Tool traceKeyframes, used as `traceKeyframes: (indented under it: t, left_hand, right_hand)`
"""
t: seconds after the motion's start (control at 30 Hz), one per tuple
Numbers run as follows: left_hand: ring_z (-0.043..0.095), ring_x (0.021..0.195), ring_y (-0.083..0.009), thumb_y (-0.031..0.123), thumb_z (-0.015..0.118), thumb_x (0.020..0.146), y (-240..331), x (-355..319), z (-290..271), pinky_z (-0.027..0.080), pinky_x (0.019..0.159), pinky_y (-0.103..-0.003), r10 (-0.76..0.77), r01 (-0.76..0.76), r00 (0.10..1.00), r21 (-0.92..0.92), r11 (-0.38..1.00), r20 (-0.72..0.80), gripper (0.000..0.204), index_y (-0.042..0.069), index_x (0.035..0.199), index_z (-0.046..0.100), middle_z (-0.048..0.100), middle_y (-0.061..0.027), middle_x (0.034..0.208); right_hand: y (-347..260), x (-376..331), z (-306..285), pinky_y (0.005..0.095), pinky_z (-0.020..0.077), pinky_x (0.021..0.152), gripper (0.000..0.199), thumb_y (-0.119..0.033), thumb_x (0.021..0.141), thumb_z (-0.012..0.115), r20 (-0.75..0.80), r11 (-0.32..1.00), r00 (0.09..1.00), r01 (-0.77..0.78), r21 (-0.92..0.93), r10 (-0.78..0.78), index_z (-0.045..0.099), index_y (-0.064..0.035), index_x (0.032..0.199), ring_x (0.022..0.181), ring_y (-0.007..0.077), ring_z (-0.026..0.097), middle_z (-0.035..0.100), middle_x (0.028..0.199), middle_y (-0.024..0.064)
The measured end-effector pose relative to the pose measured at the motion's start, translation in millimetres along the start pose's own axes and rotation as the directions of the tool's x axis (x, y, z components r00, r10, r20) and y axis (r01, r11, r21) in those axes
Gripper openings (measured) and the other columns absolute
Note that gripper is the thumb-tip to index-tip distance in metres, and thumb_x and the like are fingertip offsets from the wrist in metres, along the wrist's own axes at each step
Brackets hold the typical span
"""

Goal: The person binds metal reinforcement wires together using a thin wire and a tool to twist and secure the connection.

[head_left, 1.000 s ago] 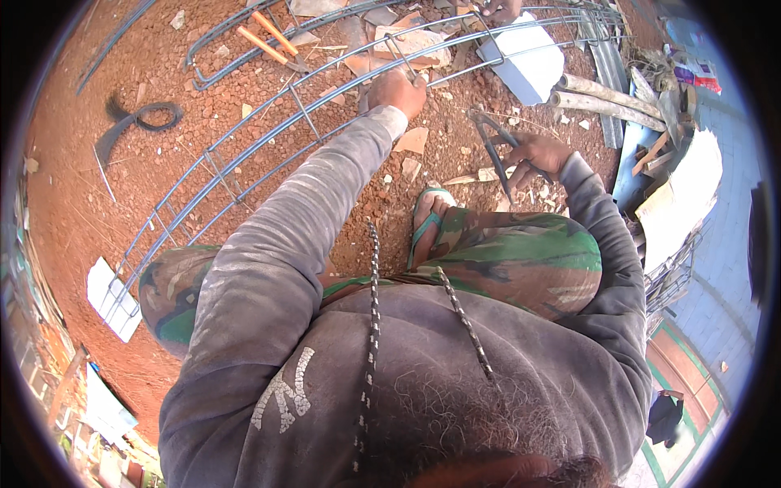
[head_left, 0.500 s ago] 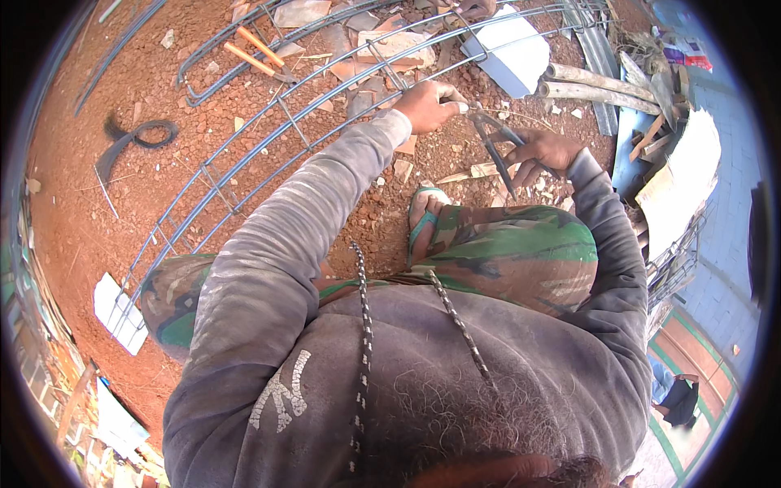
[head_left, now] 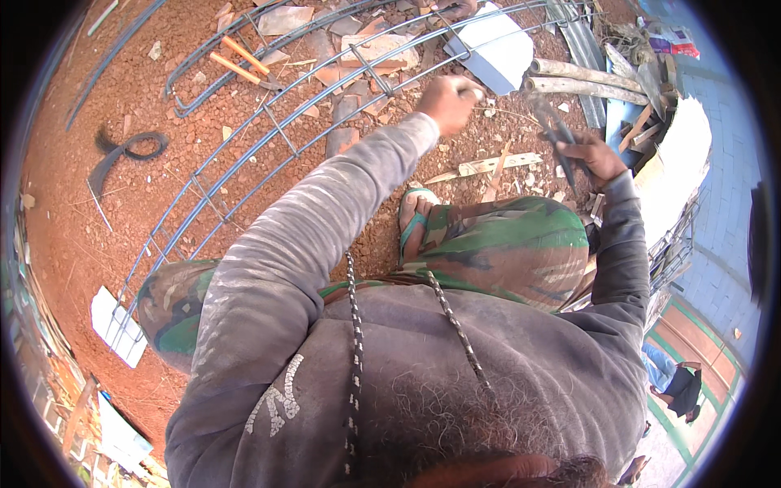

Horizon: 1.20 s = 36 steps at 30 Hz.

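Observation:
My left hand [head_left: 450,104] is closed in a pinch above the rubble; what its fingertips hold is too small to make out. Off to its right, my right hand [head_left: 595,157] grips dark pincers [head_left: 560,137] by the handles, jaws pointing away from me. To the left runs a long cage of bluish steel bars [head_left: 297,153] tied with square stirrups. Just beyond the cage, a second pair of pincers with orange handles [head_left: 236,68] lies on the soil. A coil of black wire [head_left: 122,152] rests farther left.
Broken tiles and wood scraps [head_left: 496,164] litter the red soil ahead of my foot [head_left: 413,215]. A white board [head_left: 495,50] touches the cage's far end. Poles [head_left: 582,85], corrugated metal [head_left: 582,42] and a pale sheet [head_left: 675,175] lie at right. Another person [head_left: 679,386] is at lower right.
My hands have drawn apart. The right hand has carried the pincers to the right, and the left has shifted slightly right and nearer, still pinched.

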State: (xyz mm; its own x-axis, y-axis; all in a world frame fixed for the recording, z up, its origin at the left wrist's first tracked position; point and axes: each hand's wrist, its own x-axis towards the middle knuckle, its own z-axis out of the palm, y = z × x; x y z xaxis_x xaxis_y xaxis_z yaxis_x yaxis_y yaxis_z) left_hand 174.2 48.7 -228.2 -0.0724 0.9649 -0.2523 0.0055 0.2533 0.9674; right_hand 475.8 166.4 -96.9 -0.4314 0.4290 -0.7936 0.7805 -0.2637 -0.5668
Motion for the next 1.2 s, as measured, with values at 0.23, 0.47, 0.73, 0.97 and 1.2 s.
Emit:
traceKeyframes:
  t: [0.23, 0.47, 0.73, 0.97, 1.2]
  left_hand:
    - [0.062, 0.121, -0.0307, 0.028, 0.062, 0.097, -8.6, -36.6, 53.6, 0.035, 0.112, -0.050, 0.360, -0.260, 0.916, 0.422, 0.868, -0.176, 0.027, 0.012, 0.116, 0.072, 0.072, -0.0142, 0.122]
    - [0.070, 0.102, -0.0406, 0.044, 0.060, 0.096, -86.9, 6.8, -103.0, 0.047, 0.097, -0.053, -0.197, 0.507, 0.752, 0.361, 0.783, -0.629, 0.046, 0.002, 0.109, 0.073, 0.074, -0.0237, 0.108]
    - [0.067, 0.087, -0.0176, 0.052, 0.062, 0.101, -146.7, 18.2, -128.9, 0.057, 0.068, -0.035, -0.455, 0.460, 0.886, 0.042, 0.887, -0.095, 0.057, 0.006, 0.133, 0.068, 0.071, -0.0085, 0.117]
    - [0.067, 0.088, -0.0190, 0.051, 0.066, 0.099, -170.2, 31.6, -130.6, 0.055, 0.072, -0.037, -0.400, 0.408, 0.913, 0.121, 0.905, -0.085, 0.054, 0.004, 0.124, 0.071, 0.073, -0.0077, 0.110]
    - [0.069, 0.083, -0.0215, 0.050, 0.067, 0.098, -168.7, 27.1, -123.2, 0.054, 0.080, -0.038, -0.241, 0.315, 0.936, 0.303, 0.900, -0.256, 0.054, -0.001, 0.112, 0.073, 0.077, -0.0129, 0.096]
  right_hand:
    - [-66.0, 7.9, 1.3, 0.0267, 0.0429, 0.064, 0.035, -0.030, 0.103, 0.063, -0.293, 0.954, 0.938, 0.097, -0.284, -0.183, 0.072, 0.0008, 0.116, 0.069, 0.0084, 0.055, 0.070, 0.086, 0.0018]
    - [-87.3, 90.1, 108.1, 0.0434, 0.0561, 0.075, 0.048, -0.017, 0.094, 0.060, 0.058, 0.694, 0.951, 0.262, -0.670, -0.304, 0.057, 0.0005, 0.139, 0.077, 0.0261, 0.068, 0.068, 0.083, 0.0158]
    - [-99.3, 138.8, 160.9, 0.0524, 0.0519, 0.096, 0.059, -0.017, 0.092, 0.055, 0.138, 0.466, 0.974, 0.209, -0.860, -0.181, 0.050, -0.0042, 0.149, 0.108, 0.0439, 0.069, 0.071, 0.113, 0.0285]
    - [-121.8, 134.6, 184.6, 0.0512, 0.0519, 0.101, 0.060, -0.013, 0.092, 0.049, 0.038, 0.336, 0.995, 0.067, -0.940, -0.092, 0.049, -0.0087, 0.152, 0.117, 0.0426, 0.068, 0.070, 0.123, 0.0278]
    - [-115.6, 125.0, 212.0, 0.0512, 0.0558, 0.096, 0.056, -0.013, 0.097, 0.045, -0.039, 0.212, 0.989, -0.008, -0.977, -0.143, 0.047, -0.0080, 0.153, 0.112, 0.0427, 0.070, 0.066, 0.126, 0.0298]
